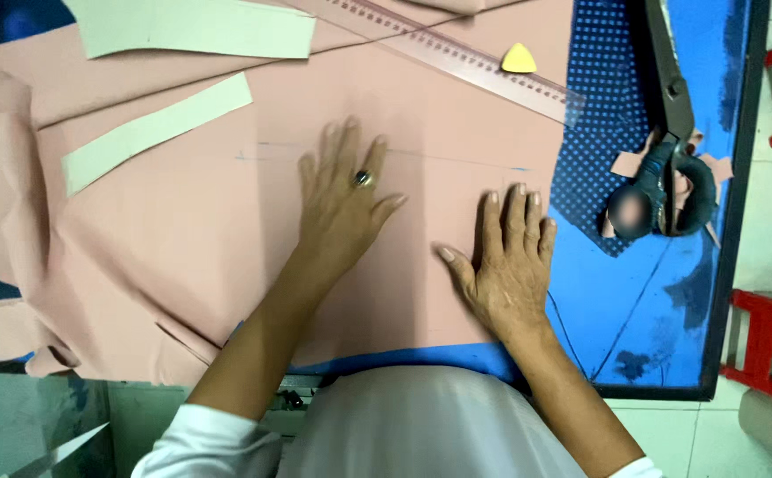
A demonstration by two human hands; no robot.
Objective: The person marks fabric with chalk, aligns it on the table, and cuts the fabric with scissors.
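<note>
Both hands lie flat on the pink fabric (182, 230) near the front edge of the table (660, 319), the left hand (343, 199) and right hand (511, 265) apart with bare cloth between them. Beyond the fingers, open fabric runs toward the far edge until the clear ruler (457, 55) crosses it slantwise, with a yellow chalk piece (518, 59) just past it. Toward the left edge, two pale paper strips (151, 131) lie on the cloth. Toward the right edge, bare blue surface lies beside the right hand; farther back, large scissors (673, 150) rest on fabric scraps beside a dotted blue cloth (603, 115).
</note>
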